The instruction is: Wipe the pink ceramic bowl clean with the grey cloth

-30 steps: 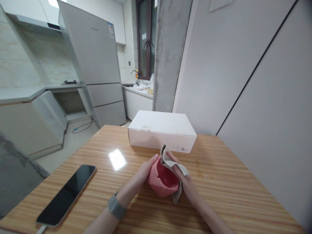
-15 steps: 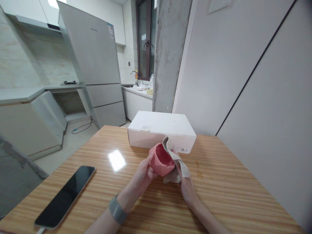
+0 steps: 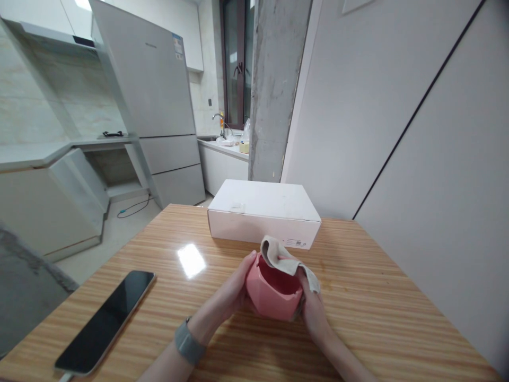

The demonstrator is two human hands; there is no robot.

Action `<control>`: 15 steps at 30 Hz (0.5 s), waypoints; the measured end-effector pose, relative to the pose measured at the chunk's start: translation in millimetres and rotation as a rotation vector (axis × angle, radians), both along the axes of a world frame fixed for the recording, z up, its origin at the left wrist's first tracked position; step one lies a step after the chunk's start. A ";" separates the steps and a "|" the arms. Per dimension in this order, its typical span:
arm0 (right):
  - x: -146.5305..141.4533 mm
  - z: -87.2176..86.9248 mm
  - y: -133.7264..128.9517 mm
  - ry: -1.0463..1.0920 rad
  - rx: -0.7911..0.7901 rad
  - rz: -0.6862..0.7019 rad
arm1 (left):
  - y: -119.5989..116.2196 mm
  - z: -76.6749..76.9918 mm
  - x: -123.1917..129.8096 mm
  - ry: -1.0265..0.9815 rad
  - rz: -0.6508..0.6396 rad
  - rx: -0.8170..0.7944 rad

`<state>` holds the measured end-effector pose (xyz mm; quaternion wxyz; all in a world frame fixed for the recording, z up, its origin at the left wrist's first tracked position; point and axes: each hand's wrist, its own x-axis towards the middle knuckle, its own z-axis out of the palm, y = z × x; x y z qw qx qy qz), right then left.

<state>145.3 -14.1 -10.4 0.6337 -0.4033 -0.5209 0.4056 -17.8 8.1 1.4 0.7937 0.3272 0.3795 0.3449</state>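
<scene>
Cupping a pink bowl (image 3: pixel 270 298) at its left side in the head view, the left grip (image 3: pixel 237 291) holds it between the left and right edges of the counter (image 3: pixel 377 307); the right grip (image 3: pixel 313 307) clasps a beige cloth (image 3: pixel 272 252) against its rim. A white box (image 3: pixel 262 212) stands near the far edge, a phone (image 3: pixel 107 321) near the left.

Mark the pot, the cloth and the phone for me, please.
Pot (image 3: pixel 273 298), head view: outer wall, below the opening.
Cloth (image 3: pixel 273 253), head view: its upper part, near the fold.
Phone (image 3: pixel 106 322), head view: middle of the dark screen.
</scene>
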 end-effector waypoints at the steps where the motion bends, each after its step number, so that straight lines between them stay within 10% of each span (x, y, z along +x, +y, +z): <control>1: -1.2 3.6 -1.5 0.052 -0.055 -0.003 | -0.3 0.1 1.4 -0.011 -0.006 -0.015; 7: -4.1 18.5 -4.0 0.173 -0.204 -0.039 | 0.8 0.7 10.4 -0.113 0.130 -0.005; 15: -4.7 -2.3 -0.4 0.163 -0.100 -0.115 | 1.2 4.0 10.8 -0.121 0.272 0.084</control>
